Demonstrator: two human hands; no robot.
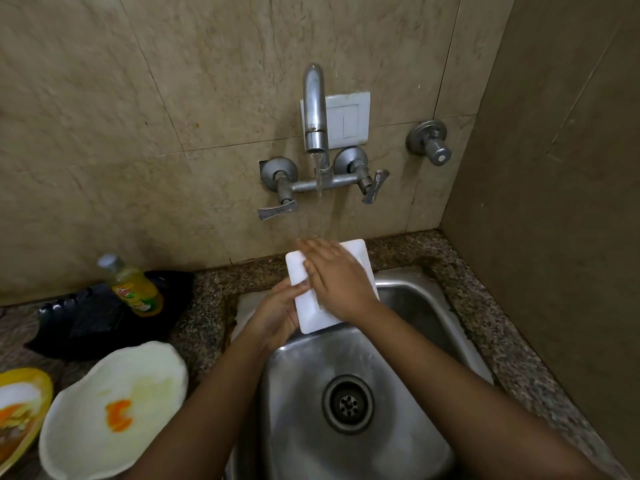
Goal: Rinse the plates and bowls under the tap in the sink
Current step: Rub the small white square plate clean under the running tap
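Left hand [277, 315] grips white plate [313, 318] edge, tilting it under tap [316, 109] stream over sink [408, 306]; right hand [337, 280] spread flat, rubbing face. Dirty plates [114, 410] wait on tabletop [204, 299].

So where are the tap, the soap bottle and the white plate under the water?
tap [315, 109]: head view, on the curved spout.
soap bottle [138, 292]: head view, on its yellow body.
white plate [295, 270]: head view, on its bare upper-left corner.

The middle of the white square plate [313, 318] is covered by the right hand [337, 278], whose fingertips [308, 244] are blurred. The yellow plate [34, 377] is cut off by the left edge.
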